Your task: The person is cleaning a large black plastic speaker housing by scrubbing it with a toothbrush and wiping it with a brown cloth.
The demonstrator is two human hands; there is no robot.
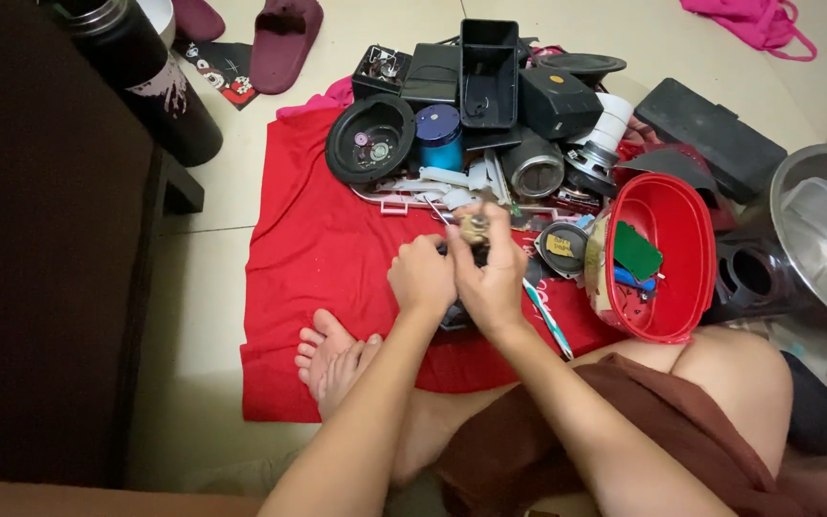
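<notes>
Both of my hands meet over the red cloth (327, 249) in front of me. My left hand (421, 276) is closed around a dark part that is mostly hidden under the fingers. My right hand (490, 273) pinches a small brownish round part (474, 228) at its fingertips, right above the dark part. What exactly the dark part is cannot be told from here.
A heap of black speaker shells and parts (519, 96) lies at the cloth's far edge, with a round black dish (370, 139) and a blue can (439, 137). A red oval tub (667, 254) stands to the right, a metal bowl (825, 230) beyond. A dark flask (150, 77) stands far left.
</notes>
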